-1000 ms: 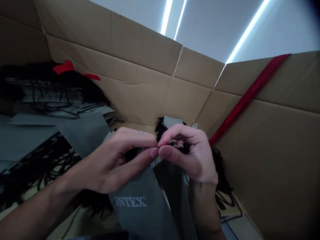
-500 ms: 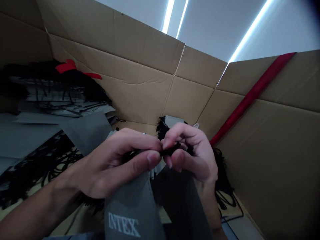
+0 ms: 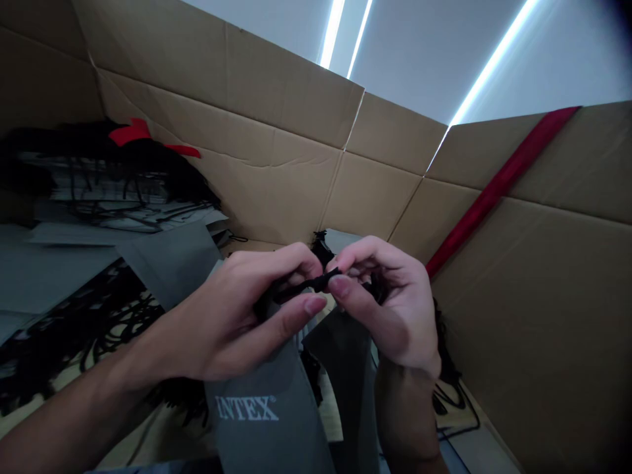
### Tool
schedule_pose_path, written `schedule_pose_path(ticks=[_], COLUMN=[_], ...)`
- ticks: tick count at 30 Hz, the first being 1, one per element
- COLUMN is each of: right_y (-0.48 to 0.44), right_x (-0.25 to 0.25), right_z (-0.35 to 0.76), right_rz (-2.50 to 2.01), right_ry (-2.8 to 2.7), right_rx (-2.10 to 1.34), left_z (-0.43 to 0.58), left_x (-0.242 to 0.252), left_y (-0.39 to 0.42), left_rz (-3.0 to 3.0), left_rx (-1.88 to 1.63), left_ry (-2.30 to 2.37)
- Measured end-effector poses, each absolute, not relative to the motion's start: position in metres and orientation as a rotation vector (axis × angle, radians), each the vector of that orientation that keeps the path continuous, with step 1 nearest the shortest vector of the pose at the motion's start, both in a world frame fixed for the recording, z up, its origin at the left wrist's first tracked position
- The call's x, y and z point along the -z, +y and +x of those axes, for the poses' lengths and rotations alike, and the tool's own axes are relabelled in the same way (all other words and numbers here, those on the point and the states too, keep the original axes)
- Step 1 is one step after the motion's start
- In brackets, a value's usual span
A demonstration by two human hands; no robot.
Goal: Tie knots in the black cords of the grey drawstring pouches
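Note:
A black cord (image 3: 316, 283) runs between my two hands in the middle of the view, with a small thickened part like a knot. My right hand (image 3: 390, 303) pinches its end between thumb and forefinger. My left hand (image 3: 247, 309) has its fingers curled around the cord's other part, the thumb tip slightly apart from the forefinger. Below my left hand hangs a grey sheet printed INTEX (image 3: 266, 421), whose top is hidden by the hand. Beneath my right hand is a darker grey piece (image 3: 340, 368); I cannot tell whether it joins the printed one.
Cardboard walls (image 3: 276, 145) enclose the work surface. At left lie stacked grey sheets (image 3: 54, 270) with black cords (image 3: 123, 316) and a red strip (image 3: 131, 133) on top. A smaller grey bundle (image 3: 340, 238) stands behind my hands. Red tape (image 3: 498, 191) crosses the right wall.
My left thumb and forefinger have parted, exposing the cord and its knot-like part. My right hand has shifted slightly right, and the INTEX print has moved up and shows more squarely.

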State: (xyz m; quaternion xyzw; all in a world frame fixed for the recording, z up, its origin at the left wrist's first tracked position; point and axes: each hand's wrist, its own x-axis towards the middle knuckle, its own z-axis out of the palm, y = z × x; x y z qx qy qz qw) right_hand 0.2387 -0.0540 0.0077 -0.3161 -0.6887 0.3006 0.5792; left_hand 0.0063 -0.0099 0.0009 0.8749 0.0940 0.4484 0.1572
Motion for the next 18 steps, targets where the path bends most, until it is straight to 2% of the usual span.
schedule_pose_path(ticks=[9,18], right_y=[-0.052,-0.043], right_x=[-0.005,0.005], right_z=[0.241,0.229], right_rz=[-0.694,-0.544], right_ry=[-1.676,-1.574], right_rx=[-0.682,-0.855], left_z=[0.013,0.015], left_x=[0.012,0.015], left_y=[-0.001,-0.009], left_rz=[2.664,2.117], left_rx=[-1.443,-1.313], left_ry=[0.243,0.158])
